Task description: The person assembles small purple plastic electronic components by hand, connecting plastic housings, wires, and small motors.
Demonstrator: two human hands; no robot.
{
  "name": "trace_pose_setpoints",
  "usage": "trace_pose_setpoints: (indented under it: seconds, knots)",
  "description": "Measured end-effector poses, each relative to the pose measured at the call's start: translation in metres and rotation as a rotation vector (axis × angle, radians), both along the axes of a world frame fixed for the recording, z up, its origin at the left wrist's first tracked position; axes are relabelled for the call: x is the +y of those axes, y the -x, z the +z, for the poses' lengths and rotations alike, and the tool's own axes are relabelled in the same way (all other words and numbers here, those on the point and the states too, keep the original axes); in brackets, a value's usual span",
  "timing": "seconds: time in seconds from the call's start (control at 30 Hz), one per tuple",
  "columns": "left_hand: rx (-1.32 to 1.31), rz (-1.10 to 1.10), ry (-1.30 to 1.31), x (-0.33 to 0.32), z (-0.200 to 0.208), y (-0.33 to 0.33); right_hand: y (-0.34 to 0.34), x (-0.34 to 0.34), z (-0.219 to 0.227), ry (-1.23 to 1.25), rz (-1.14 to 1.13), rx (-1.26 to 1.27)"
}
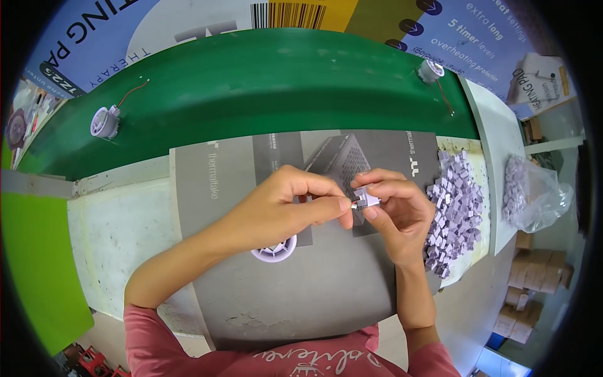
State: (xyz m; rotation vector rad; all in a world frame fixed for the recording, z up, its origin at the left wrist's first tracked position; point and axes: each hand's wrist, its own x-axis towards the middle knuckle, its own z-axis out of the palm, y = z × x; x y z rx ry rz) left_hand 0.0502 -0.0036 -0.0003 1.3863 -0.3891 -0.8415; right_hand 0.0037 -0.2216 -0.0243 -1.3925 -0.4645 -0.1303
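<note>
Above the grey printed cardboard, my two hands meet. My right hand holds a small white plastic connector block between thumb and fingers. The thumb and forefinger of my left hand are pinched at the block's left side, on what looks like a thin wire end with a bit of red showing; most of it is hidden by the fingers. Below my left wrist lies a round white ribbed plastic part on the cardboard, partly covered by the hand.
To the right is a heap of small white plastic blocks, with a clear bag of more beyond it. Two round white parts with red wires, one left and one right, rest on the green surface. Stacked cartons stand lower right.
</note>
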Motion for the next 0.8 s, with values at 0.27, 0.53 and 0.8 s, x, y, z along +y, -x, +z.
trace_pose_setpoints:
  seconds: [0.27, 0.53, 0.8]
  knots:
    - [-0.346, 0.228, -0.027, -0.007, -0.006, 0.013, 0.000, 0.005, 0.003, 0.072, -0.079, -0.014]
    - [-0.564, 0.236, -0.187, -0.007, 0.003, 0.015, 0.000, 0.005, 0.001, 0.168, -0.093, 0.006]
    - [-0.315, 0.184, -0.151, -0.006, 0.008, 0.017, -0.001, 0.005, 0.000, 0.334, -0.110, -0.140]
